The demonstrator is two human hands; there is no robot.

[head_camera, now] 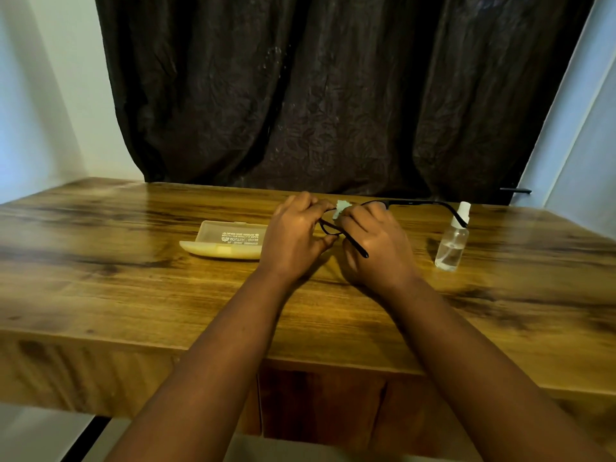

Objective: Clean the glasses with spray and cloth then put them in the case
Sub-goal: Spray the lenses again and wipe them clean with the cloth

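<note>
Both grips hold the black glasses [336,228] over the worktop [133,278]: left hand [293,238] pinches the frame, right hand [376,248] presses a pale cloth [342,208] against it.

Over the wooden table [133,278], left hand [293,238] holds black glasses [413,204] while right hand [376,248] presses a pale cloth [341,208] on them.

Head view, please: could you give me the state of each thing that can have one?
glasses: temples unfolded, held above the table
cloth: bunched against the glasses
left hand: grips the frame
right hand: holds the cloth
case: open, empty
spray bottle: upright, partly filled
</note>
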